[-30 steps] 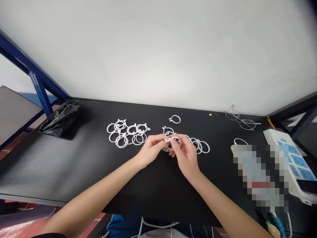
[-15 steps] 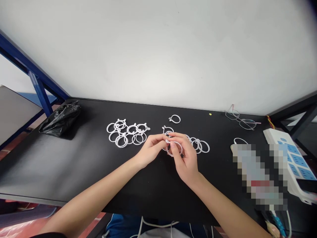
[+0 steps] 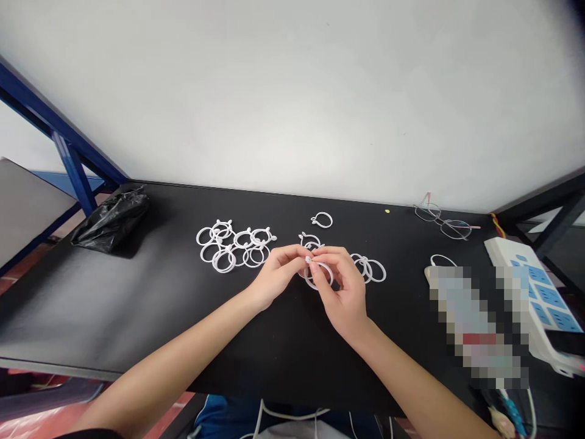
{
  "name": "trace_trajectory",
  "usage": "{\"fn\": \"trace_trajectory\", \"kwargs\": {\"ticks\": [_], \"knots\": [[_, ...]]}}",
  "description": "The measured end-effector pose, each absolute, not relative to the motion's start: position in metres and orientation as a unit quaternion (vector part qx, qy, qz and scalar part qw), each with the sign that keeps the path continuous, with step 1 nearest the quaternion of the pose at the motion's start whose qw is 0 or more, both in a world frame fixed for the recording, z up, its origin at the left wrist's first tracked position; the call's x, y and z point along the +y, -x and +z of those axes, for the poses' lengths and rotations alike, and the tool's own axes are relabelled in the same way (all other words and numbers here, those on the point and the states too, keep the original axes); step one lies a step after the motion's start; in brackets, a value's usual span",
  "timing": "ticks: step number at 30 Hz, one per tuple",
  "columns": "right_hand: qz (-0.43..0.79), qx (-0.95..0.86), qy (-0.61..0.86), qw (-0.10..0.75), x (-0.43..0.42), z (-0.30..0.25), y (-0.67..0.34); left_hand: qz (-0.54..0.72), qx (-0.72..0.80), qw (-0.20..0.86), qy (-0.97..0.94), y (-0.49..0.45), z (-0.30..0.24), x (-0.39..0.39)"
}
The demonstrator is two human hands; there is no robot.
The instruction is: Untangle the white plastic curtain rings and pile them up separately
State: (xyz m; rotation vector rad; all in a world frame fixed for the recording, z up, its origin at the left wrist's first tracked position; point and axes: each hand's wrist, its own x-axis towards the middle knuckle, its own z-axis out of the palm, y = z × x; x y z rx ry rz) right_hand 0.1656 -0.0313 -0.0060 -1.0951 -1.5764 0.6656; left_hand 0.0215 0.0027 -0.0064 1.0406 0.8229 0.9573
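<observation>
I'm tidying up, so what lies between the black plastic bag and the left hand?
In the head view, a cluster of overlapping white rings lies on the tabletop between the bag and the left hand.

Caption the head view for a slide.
Left hand and right hand hold one white tabbed ring over a black tabletop.

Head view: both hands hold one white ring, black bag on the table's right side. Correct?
Wrong side for the black bag: the head view shows it on the left side of the table. Both hands do hold one white ring.
</observation>
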Motion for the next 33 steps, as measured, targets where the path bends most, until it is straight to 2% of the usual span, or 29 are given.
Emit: {"fn": "trace_trajectory", "kwargs": {"ticks": [24, 33], "knots": [[0.253, -0.669, 0.465, 0.522, -0.0303, -0.0083, -0.1653, 0.451, 0.375, 0.689, -0.426, -0.0203, -0.006, 0.0037], [0.298, -0.659, 0.471, 0.505, -0.0301, -0.0096, -0.1648, 0.452, 0.386, 0.679, -0.43, -0.0193, -0.0065, 0.0048]]}}
